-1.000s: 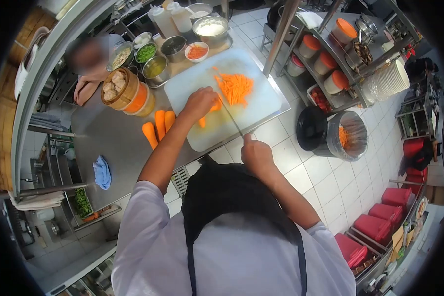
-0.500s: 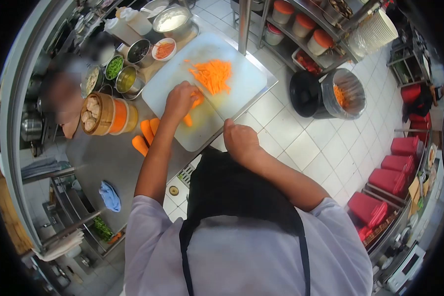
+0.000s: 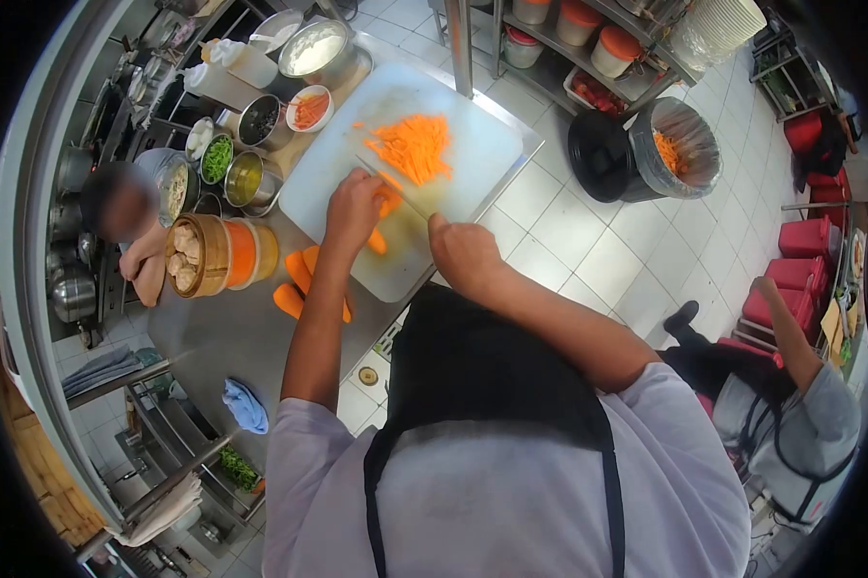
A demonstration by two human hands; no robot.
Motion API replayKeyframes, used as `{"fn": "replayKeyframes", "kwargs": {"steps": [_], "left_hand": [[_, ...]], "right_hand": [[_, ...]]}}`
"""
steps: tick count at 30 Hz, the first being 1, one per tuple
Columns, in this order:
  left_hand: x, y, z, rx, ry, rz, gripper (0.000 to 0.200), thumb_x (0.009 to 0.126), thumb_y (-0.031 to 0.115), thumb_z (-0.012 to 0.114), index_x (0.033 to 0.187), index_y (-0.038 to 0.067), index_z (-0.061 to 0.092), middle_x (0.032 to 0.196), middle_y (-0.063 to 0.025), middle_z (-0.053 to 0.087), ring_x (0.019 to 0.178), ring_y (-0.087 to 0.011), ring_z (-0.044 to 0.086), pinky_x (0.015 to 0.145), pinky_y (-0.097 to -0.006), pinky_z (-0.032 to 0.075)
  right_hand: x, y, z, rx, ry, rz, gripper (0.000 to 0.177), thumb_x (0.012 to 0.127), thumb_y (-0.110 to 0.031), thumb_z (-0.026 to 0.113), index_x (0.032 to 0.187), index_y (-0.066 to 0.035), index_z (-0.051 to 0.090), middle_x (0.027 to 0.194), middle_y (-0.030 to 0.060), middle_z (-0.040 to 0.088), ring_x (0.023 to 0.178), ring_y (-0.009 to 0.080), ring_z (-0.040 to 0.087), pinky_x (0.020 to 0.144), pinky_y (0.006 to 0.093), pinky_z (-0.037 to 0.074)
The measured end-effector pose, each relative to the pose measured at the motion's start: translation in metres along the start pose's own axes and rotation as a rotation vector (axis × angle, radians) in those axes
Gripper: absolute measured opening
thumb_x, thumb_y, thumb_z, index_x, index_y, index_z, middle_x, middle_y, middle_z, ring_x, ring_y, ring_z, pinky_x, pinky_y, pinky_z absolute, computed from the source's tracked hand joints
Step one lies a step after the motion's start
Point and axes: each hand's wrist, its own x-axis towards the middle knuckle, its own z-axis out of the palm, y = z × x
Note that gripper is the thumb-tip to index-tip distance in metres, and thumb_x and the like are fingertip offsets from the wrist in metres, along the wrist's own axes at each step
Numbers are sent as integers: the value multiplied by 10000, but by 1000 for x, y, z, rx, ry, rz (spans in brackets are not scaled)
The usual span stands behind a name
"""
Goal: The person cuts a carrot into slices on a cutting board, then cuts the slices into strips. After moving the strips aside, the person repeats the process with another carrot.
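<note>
My left hand [image 3: 354, 210] presses curled fingers onto a piece of carrot [image 3: 377, 241] on the white cutting board [image 3: 307, 178]. A knife [image 3: 407, 199] is in my right hand [image 3: 465, 256], closed round its handle at the board's near edge. Its thin blade slants across the board, beside my left fingertips. Beyond the blade lies a heap of shredded carrot [image 3: 411, 147]. Several peeled carrots [image 3: 288, 301] rest on the metal table by my left forearm. What lies under my left fingers is partly hidden.
Bamboo steamers [image 3: 208, 258] with dumplings, a cup of chopped greens [image 3: 217, 159] and a bowl of orange shreds [image 3: 309, 110] stand left of the board. A lined bin [image 3: 680, 154] is on the floor. One person is at left, another [image 3: 790, 424] at right.
The view has shifted a little. My right hand and the knife have moved slightly up and forward over the board. A person has come into view at right.
</note>
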Motion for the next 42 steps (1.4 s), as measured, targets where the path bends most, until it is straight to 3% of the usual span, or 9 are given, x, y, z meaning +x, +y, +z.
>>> {"fn": "replayKeyframes", "kwargs": {"steps": [9, 13, 22, 25, 28, 31, 37, 42], "left_hand": [[1, -4, -2, -38, -21, 14, 294, 836, -1, 740, 1127, 41, 744, 1042, -150, 668, 967, -361, 675, 863, -433, 540], [-2, -6, -1, -64, 19, 41, 285, 829, -7, 746, 1110, 37, 742, 1045, -145, 674, 963, -360, 678, 862, -433, 541], [-3, -2, -4, -90, 17, 1, 220, 828, -12, 747, 1047, 11, 731, 1027, -145, 675, 954, -358, 678, 844, -431, 541], [-5, -3, -3, -99, 18, 7, 210, 829, -13, 743, 1037, 12, 733, 1018, -145, 674, 948, -356, 678, 838, -429, 541], [-7, -4, -3, -108, 39, 26, 199, 826, -14, 741, 1023, 14, 740, 1005, -144, 671, 937, -354, 678, 830, -427, 542], [-5, -5, -2, -79, 67, 50, 192, 821, -14, 739, 1011, 16, 745, 985, -142, 667, 917, -352, 676, 815, -432, 543], [-8, -9, 5, -90, 86, 55, 175, 827, -14, 727, 997, 22, 743, 958, -142, 658, 891, -350, 669, 798, -443, 545], [-6, -10, 5, -49, 97, 70, 141, 836, -5, 721, 976, 12, 732, 944, -144, 659, 887, -350, 669, 795, -444, 540]], "right_hand": [[1, -4, -4, -7, -71, 40, 95, 902, -40, 589, 969, 4, 539, 747, 182, 719, 689, 321, 748, 580, 415, 581], [32, 9, 31, 32, 56, -15, 102, 905, -50, 583, 983, 0, 542, 765, 181, 727, 701, 332, 749, 588, 427, 583], [17, -10, 0, -8, -54, 19, 97, 912, -61, 573, 987, -6, 548, 745, 183, 724, 678, 333, 745, 573, 422, 581], [35, -1, 29, 57, 3, 10, 90, 926, -67, 558, 990, -5, 555, 773, 191, 733, 716, 344, 753, 615, 433, 594], [57, -7, 32, -102, 2, -33, 132, 930, -110, 611, 1007, -7, 584, 809, 141, 752, 725, 275, 769, 606, 367, 600], [50, -10, 11, -29, -5, -52, 113, 935, -98, 560, 1004, -9, 567, 797, 175, 745, 665, 322, 748, 558, 411, 583], [52, -8, 27, -50, -47, -54, 138, 938, -87, 556, 1045, 0, 574, 823, 178, 746, 756, 320, 764, 648, 414, 600], [66, -8, 15, -22, -58, -36, 184, 959, -145, 575, 1058, 5, 615, 835, 159, 762, 755, 312, 773, 628, 403, 607]]}}
